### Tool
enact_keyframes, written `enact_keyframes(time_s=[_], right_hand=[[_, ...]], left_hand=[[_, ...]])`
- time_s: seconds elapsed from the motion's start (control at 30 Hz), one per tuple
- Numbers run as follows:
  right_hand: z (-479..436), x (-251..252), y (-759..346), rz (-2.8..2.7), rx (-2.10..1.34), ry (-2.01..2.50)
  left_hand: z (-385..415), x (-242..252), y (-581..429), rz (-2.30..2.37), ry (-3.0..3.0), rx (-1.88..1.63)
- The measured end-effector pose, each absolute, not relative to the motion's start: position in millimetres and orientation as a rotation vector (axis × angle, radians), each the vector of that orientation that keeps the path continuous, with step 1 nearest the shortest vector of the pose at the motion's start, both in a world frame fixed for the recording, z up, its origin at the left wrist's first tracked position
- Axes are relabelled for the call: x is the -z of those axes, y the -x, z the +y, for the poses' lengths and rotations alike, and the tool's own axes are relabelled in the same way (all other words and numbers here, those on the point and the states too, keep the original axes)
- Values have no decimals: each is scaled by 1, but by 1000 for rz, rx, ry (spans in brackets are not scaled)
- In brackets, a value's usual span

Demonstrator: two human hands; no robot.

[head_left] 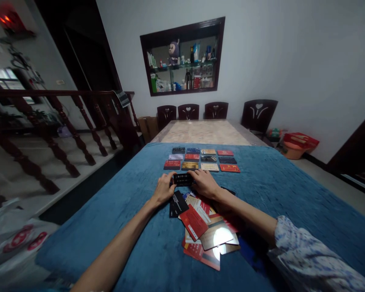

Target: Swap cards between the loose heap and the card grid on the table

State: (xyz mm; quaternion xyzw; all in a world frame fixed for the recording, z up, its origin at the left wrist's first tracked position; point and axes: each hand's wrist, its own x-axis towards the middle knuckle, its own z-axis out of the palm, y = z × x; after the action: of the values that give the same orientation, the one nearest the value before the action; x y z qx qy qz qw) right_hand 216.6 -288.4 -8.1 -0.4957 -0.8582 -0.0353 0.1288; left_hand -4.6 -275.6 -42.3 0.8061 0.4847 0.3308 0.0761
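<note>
Between my two hands is a black card (183, 180) with pale print, just above the blue cloth. My left hand (164, 188) pinches its left end, and my right hand (205, 183) grips its right end. Beyond it, several cards lie in neat rows, among them a gold card (190, 165), a cream card (209, 167) and a red card (229, 168). Nearer to me is a loose, overlapping heap of cards, with a red card (194, 222) on top and a black card (178, 202) at its left. My right forearm hides part of the heap.
The blue cloth (118, 194) covers the near part of a long table with a marbled top (200, 132). Dark chairs (216, 110) stand at its far end. A wooden railing (88, 138) runs along the left, and plastic bags (15, 239) lie at lower left.
</note>
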Motion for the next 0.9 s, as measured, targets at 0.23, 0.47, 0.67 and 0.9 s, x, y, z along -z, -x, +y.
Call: enact_keyframes(time_s=[0.23,0.47,0.67,0.9], right_hand=[[-287,4,-219,-2536,115,1453],[-286,-8,-220,-2538,-28,1422],[-279,-12,-224,-2566,-70,1384],[-267,-17,-225,-2615,-39,1359]], left_hand=[[-273,39,7,1413,-2367,-1027],[-276,28,6,1475,-2347,-917],[-273,17,8,1466,-2396,-800],[-262,4,11,1452,-2451,-641]])
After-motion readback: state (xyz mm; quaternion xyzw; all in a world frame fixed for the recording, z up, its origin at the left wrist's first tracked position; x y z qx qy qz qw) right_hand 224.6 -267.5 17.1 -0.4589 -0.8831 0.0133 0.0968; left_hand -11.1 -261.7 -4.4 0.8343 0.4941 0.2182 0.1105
